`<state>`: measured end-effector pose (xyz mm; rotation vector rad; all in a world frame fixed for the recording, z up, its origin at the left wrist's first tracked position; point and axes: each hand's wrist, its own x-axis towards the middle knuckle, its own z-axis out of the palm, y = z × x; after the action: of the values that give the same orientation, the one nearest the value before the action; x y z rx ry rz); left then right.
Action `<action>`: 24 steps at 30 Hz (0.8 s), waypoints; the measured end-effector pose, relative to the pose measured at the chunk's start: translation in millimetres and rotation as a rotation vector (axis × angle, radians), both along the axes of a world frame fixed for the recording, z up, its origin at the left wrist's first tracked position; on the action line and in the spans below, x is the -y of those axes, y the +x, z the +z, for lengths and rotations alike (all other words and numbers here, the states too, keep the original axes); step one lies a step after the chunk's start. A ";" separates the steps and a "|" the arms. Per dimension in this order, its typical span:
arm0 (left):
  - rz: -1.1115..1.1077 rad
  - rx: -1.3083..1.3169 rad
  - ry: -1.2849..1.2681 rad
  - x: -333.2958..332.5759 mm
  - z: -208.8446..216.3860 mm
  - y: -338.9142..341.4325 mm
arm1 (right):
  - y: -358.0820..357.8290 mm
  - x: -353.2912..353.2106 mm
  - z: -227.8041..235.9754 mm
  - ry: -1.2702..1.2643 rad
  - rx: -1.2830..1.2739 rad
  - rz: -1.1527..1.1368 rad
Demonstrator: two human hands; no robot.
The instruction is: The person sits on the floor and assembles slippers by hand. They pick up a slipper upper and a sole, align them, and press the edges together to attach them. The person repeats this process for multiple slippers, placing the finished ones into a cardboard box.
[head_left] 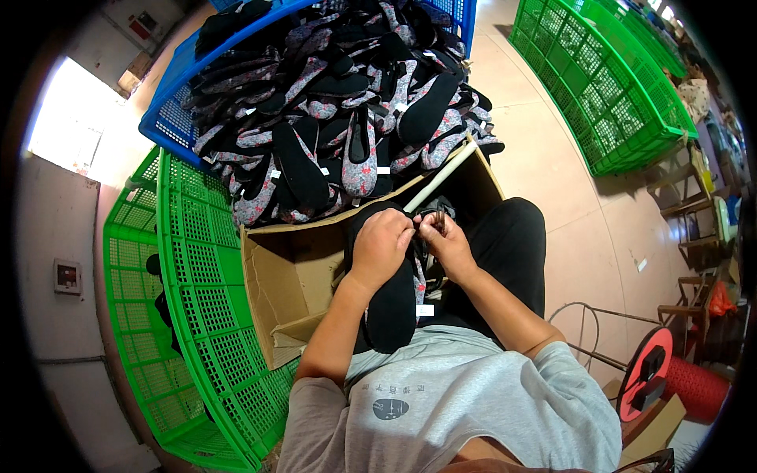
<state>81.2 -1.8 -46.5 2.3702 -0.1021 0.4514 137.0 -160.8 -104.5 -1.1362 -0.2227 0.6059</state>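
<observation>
Seen from above, a seated person's left hand [381,244] clamps a black-soled shoe [392,303] on the lap; the right hand [445,240] pinches its upper edge. A blue crate [169,118] heaped with shoes suggests much remains.

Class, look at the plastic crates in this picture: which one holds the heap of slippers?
The blue crate at the top holds the heap of slippers. The green crates at the left and the green crate at the upper right show none of that heap.
</observation>
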 end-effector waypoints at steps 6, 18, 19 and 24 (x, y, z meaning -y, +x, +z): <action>0.021 -0.067 -0.069 -11.5 0.0 6.7 | 3.3 20.3 11.9 -0.096 -0.143 0.037; 0.046 -0.117 -0.194 -12.6 -9.5 12.2 | 6.1 29.9 12.4 -0.344 0.254 0.255; 0.050 -0.118 -0.211 -12.8 -10.2 11.8 | 6.5 29.3 15.4 -0.383 0.260 0.273; 0.049 -0.120 -0.216 -12.0 -10.4 12.5 | 6.6 24.9 17.6 -0.391 0.234 0.255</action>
<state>93.7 10.1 -56.9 2.1846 0.0575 0.3247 143.5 -185.7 -86.9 -1.5737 -0.4701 0.7622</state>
